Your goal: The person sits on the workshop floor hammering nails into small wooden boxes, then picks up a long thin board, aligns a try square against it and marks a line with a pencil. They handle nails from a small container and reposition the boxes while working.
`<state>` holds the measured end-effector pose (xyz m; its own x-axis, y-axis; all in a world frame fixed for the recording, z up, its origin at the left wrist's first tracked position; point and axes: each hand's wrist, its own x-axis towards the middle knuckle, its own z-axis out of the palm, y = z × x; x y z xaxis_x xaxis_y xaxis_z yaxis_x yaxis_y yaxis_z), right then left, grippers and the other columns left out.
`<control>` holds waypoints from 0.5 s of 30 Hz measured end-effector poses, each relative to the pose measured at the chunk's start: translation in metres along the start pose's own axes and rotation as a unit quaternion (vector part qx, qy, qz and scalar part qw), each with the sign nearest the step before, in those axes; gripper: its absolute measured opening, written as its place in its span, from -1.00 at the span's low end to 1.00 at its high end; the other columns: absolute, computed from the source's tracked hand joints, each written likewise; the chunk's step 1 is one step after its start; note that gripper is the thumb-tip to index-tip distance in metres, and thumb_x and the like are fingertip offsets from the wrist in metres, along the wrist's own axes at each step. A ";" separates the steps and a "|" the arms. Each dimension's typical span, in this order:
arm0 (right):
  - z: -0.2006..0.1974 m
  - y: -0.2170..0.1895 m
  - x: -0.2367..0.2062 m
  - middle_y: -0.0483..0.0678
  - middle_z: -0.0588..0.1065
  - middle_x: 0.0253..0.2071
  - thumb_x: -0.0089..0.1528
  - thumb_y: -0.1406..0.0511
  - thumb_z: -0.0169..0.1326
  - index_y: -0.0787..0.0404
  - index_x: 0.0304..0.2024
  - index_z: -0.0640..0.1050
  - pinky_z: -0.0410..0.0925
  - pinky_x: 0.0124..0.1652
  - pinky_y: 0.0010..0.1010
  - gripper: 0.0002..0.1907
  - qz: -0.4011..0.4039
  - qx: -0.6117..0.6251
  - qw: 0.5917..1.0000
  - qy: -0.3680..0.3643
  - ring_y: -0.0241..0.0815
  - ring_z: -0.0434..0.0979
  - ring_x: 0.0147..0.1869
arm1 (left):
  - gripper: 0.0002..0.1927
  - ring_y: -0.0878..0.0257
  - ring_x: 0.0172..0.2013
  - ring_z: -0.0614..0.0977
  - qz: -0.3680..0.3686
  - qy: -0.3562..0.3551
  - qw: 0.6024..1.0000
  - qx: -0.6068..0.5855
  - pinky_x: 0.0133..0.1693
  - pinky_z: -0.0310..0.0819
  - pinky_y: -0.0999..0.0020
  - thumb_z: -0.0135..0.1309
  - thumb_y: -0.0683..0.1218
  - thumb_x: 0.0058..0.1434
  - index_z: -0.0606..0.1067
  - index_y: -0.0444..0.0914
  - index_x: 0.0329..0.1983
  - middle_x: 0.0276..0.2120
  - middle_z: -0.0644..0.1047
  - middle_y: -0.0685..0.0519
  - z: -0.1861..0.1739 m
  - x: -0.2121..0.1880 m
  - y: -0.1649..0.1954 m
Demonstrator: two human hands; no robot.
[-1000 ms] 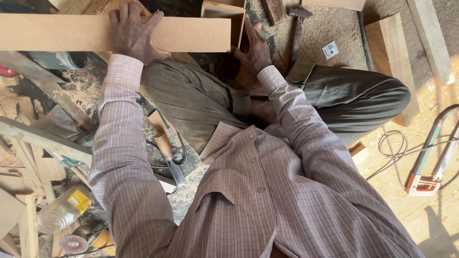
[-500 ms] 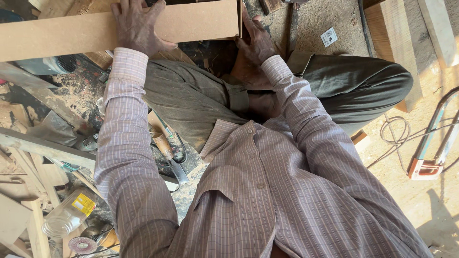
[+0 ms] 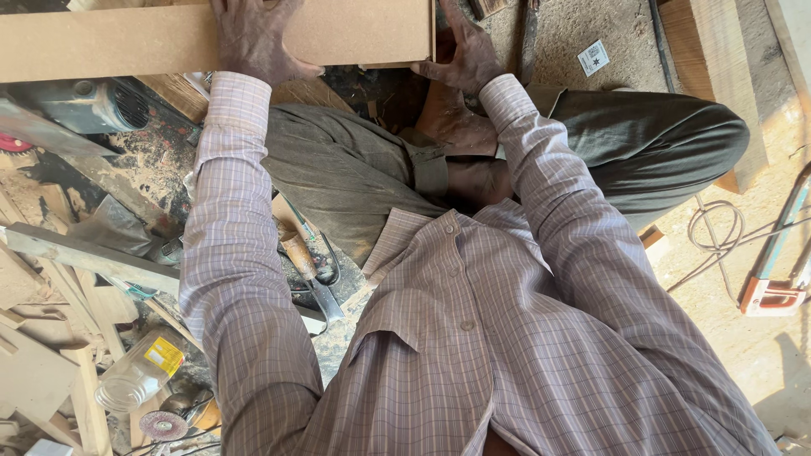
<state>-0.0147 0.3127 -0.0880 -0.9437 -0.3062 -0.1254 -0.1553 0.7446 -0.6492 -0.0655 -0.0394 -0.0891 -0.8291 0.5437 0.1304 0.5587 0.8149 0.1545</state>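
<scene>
A person in a checked shirt is sitting on a workshop floor, steadying a long, flat brown board point(image 3: 110, 38) that is lying across the space in front of their knees. The left hand point(image 3: 253, 38) is pressing down flat on the board's top face, fingers spread. The right hand point(image 3: 460, 51) is cupping the board's end, fingers curled around its edge. The step in hand looks like positioning or squaring up the board. Any further shift would seem to call for both hands moving together, so the long piece does not swing. Below the left forearm, a wooden-handled chisel point(image 3: 308, 274) is lying on the sawdust-covered floor. Further left of that arm, a clear jar point(image 3: 139, 380) is lying among wood offcuts. Well to the right of the right arm, a red-framed saw point(image 3: 773, 291) is resting on the floor.
</scene>
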 end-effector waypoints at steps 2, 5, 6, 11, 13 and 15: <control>0.001 0.005 0.001 0.22 0.18 0.56 0.12 -0.44 0.31 0.02 0.62 -0.08 0.22 0.46 0.11 0.37 -0.010 -0.017 1.000 0.005 0.29 0.21 0.58 | 0.16 -0.23 0.35 0.28 -0.004 -0.009 1.000 -0.012 0.32 0.04 -0.38 0.57 0.37 -0.29 0.39 0.01 0.42 0.34 0.37 -0.17 0.000 -0.001 0.000; 0.004 0.011 0.000 0.21 0.17 0.57 0.07 -0.46 0.30 0.02 0.61 -0.09 0.22 0.47 0.09 0.40 -0.016 -0.009 1.000 0.008 0.28 0.21 0.59 | 0.24 -0.26 0.33 0.27 -0.006 0.002 1.000 -0.002 0.28 0.01 -0.43 0.57 0.37 -0.35 0.42 0.01 0.49 0.31 0.37 -0.21 0.000 -0.001 0.000; 0.005 0.011 0.000 0.22 0.16 0.58 0.08 -0.46 0.29 0.03 0.62 -0.10 0.21 0.48 0.09 0.41 -0.027 -0.004 1.000 0.012 0.28 0.20 0.61 | 0.21 -0.26 0.32 0.27 -0.001 0.010 1.000 0.001 0.28 0.02 -0.43 0.57 0.37 -0.36 0.44 0.00 0.45 0.29 0.37 -0.19 -0.001 -0.001 -0.001; 0.004 0.013 0.002 0.20 0.12 0.61 0.09 -0.46 0.30 0.05 0.63 -0.12 0.18 0.46 0.07 0.43 -0.029 -0.015 0.999 0.008 0.27 0.16 0.63 | 0.06 -0.16 0.29 0.30 0.002 0.018 1.000 -0.019 0.30 0.07 -0.39 0.60 0.32 -0.34 0.52 -0.06 0.28 0.20 0.40 -0.08 -0.004 -0.005 -0.001; 0.003 0.013 0.002 0.14 0.12 0.63 0.08 -0.45 0.32 0.05 0.63 -0.13 0.16 0.45 0.03 0.44 -0.050 0.003 0.999 0.015 0.24 0.16 0.65 | 0.05 -0.12 0.25 0.32 0.006 0.028 0.999 -0.024 0.25 0.12 -0.35 0.61 0.32 -0.35 0.54 -0.07 0.27 0.14 0.41 -0.06 -0.004 -0.005 -0.002; 0.002 0.013 0.003 0.13 0.12 0.63 0.06 -0.45 0.34 0.05 0.63 -0.11 0.16 0.45 0.02 0.45 -0.039 0.006 0.999 0.009 0.22 0.17 0.64 | 0.04 -0.09 0.22 0.33 0.007 0.030 0.999 -0.030 0.22 0.16 -0.31 0.61 0.31 -0.35 0.56 -0.08 0.26 0.10 0.41 -0.04 -0.004 -0.004 -0.002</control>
<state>-0.0186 0.3205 -0.0980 -0.9338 -0.3525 -0.0614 -0.2249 0.7117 -0.6655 -0.0630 -0.0447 -0.0859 -0.8190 0.5406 0.1922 0.5724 0.7927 0.2098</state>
